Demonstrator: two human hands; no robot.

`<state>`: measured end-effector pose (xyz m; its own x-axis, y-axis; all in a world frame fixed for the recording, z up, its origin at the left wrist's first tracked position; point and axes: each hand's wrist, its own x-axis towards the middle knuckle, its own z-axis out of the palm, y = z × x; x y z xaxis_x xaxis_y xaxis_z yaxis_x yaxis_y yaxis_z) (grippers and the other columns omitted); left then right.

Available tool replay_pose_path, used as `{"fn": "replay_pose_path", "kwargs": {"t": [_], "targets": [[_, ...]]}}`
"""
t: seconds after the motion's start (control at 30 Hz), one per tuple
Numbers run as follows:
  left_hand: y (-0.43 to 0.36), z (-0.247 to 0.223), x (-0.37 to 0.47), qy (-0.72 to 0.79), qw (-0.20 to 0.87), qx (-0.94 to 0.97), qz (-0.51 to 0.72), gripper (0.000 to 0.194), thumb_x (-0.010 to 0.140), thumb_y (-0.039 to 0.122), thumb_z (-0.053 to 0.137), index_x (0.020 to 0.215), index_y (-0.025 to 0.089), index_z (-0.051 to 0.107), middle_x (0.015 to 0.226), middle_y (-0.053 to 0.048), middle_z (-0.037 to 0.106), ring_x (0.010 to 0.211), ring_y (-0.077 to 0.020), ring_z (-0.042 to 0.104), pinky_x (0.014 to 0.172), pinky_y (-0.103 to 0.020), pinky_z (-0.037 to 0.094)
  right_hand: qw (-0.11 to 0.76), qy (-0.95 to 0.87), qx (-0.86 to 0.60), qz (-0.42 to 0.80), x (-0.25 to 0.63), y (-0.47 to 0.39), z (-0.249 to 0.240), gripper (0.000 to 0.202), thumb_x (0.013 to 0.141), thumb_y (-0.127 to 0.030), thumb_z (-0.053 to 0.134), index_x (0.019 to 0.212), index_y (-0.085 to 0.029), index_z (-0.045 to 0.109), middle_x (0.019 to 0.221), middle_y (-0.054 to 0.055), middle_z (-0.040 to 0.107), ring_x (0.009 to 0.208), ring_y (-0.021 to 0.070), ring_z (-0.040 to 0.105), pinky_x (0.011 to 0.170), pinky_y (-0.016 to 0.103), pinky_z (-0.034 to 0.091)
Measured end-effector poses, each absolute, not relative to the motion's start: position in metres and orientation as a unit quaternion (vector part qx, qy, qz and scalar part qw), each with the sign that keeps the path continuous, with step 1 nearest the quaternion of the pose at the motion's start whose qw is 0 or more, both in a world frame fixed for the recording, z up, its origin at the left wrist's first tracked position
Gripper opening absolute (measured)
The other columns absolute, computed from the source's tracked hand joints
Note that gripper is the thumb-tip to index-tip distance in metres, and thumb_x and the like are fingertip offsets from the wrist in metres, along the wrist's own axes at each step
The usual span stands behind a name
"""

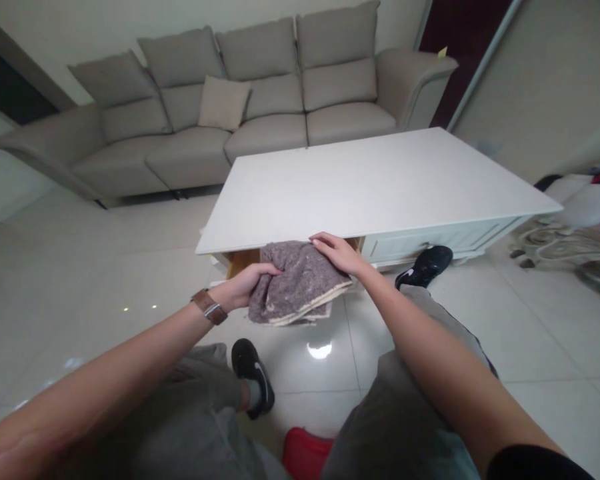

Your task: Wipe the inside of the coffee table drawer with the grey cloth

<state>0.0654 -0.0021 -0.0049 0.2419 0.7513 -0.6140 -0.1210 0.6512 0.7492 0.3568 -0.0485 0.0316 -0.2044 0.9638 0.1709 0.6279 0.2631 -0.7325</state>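
At the frame's centre, our left hand (247,285) pinches the cloth (303,280) between thumb and fingers; our right hand (336,253) lies spread on its upper right, before the white table (370,180).

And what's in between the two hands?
A folded purplish-grey cloth with pale edges lies between the left hand and right hand, in the head view.

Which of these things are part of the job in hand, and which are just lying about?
In the job:
grayish cloth, gripped by left hand, touched by right hand
white table beside it

Just about:
sofa
beige cushion
red thing, partly hidden
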Motion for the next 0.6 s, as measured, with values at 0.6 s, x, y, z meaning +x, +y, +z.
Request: {"fn": "replay_pose_path", "kwargs": {"t": [0.6], "targets": [[0.01, 0.069, 0.105, 0.403, 0.827, 0.295, 0.26, 0.035, 0.071, 0.009, 0.057, 0.104, 0.01, 0.071, 0.094, -0.011, 0.079, 0.09, -0.0263, 0.076, 0.096, -0.044, 0.059, 0.479, -0.726, -0.461, 0.175, 0.309, -0.043, 0.001, 0.058, 0.089, -0.025, 0.057, 0.147, -0.018, 0.053, 0.148, 0.014, 0.059, 0.137, 0.027, 0.055, 0.118, 0.043, 0.042]]}}
